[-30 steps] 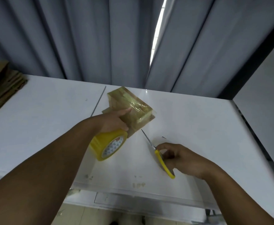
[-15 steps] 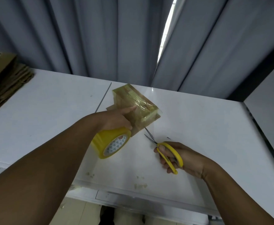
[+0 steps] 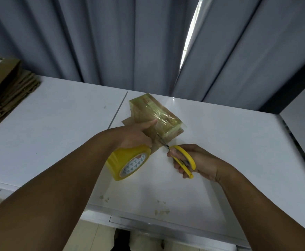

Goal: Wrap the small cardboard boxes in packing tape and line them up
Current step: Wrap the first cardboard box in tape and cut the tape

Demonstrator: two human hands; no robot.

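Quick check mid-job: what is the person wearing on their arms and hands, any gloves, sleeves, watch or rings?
Nothing shows. The left hand and right hand are ungloved, with no rings visible. Both forearms are bare up to the frame edge: no sleeves, watch or bands in view.

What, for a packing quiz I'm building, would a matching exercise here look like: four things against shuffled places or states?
1. tape roll
2. scissors
3. taped box
4. flat cardboard stack

A. far left on the table
B. gripped by the right hand
C. glossy, touched by the left hand
D. yellow, held under the left hand

Pairs: 1-D, 2-B, 3-C, 4-A.
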